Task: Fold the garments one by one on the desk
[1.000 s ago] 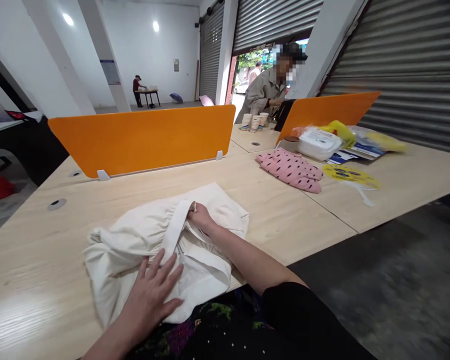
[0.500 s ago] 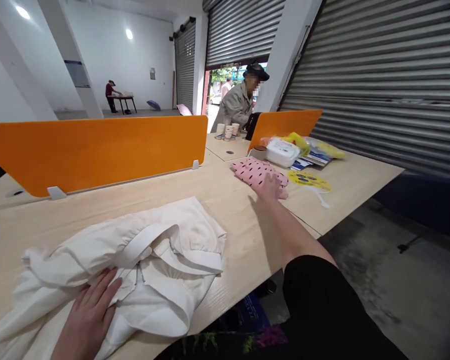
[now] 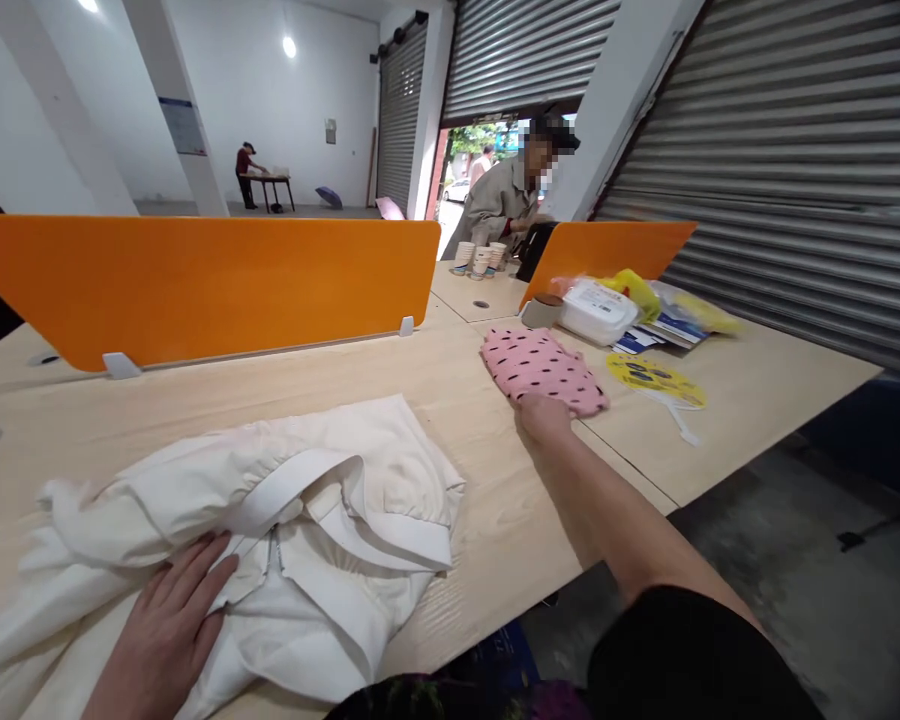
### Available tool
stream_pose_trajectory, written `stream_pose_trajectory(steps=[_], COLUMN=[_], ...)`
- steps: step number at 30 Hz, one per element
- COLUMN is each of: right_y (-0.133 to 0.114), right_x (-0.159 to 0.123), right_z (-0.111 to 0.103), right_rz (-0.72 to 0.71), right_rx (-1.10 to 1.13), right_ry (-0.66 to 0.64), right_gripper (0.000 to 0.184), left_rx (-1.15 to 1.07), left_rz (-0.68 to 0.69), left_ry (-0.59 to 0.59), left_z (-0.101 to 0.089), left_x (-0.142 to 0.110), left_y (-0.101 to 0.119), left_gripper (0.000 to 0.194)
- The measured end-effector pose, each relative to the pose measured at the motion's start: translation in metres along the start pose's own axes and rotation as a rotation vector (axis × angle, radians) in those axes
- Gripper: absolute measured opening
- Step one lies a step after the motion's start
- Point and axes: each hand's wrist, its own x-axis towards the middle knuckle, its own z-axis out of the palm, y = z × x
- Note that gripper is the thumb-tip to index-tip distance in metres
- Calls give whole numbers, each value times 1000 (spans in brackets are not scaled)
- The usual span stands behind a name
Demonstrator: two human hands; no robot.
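A white garment [image 3: 412, 450] with a wide waistband and a zipper lies crumpled on the table. My left hand [image 3: 176, 620] rests flat on it, fingers stretched out beside the zipper. Farther off to the right is a folded pink cloth [image 3: 536, 362] with dark spots. My right hand [image 3: 546, 415] grips its near edge, and the fingers are tucked out of sight under the fabric. Just right of the cloth lies a yellow hand fan [image 3: 656, 378] with a white handle.
Orange dividers [image 3: 210, 290] stand on the table [image 3: 330, 380]. At the right are a roll of tape [image 3: 544, 310], a white plastic box [image 3: 598, 310] and bags [image 3: 690, 305]. Paper cups [image 3: 481, 262] stand near a person [image 3: 499, 195] across the table. Another person [image 3: 246, 178] works far back.
My right hand has gone from on top of the pink cloth to its near edge, with the fingers now under it. The left hand stays on the white garment. The view has shifted slightly.
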Motion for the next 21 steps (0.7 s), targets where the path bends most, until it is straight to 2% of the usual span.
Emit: stream_pose_trajectory(steps=[2,4,7,10,12,15,17,19,21], right_y=[-14,-24,-41,-73,-106,-163,-198,-228,-254], right_x=[-36,-75,-123,-156,-173,-195,-203,-205,-196], right_z=[6,6,-6,-17,-13,19,53,85,105], right_rz=[-11,-102,-209,-255,-426,-779,-904,-933,-928], right_rx=[-138,-325,-589,-544,-313,81,141,125,168], right_ry=[-92,-215,-398,-465,-420,-392,-427,-500,-594], right_gripper=[21,15,24,24,33,70,86,76,57], left_rx=[-13,-40,-60,-31,-55,-163,-208,-191,-136], left_rz=[-32,-69,-137,-148,-90,10,76,102,53], left_ry=[-16,-19,-1,40,58,83,99,100,53], left_z=[-6,-12,-22,-35,-45,-60,-67,-70,-71], left_x=[4,7,12,15,17,14,8,-1,-12], left_y=[6,13,21,31,40,58,67,69,66], left_gripper=[37,35,34,29,25,24,23,23,23])
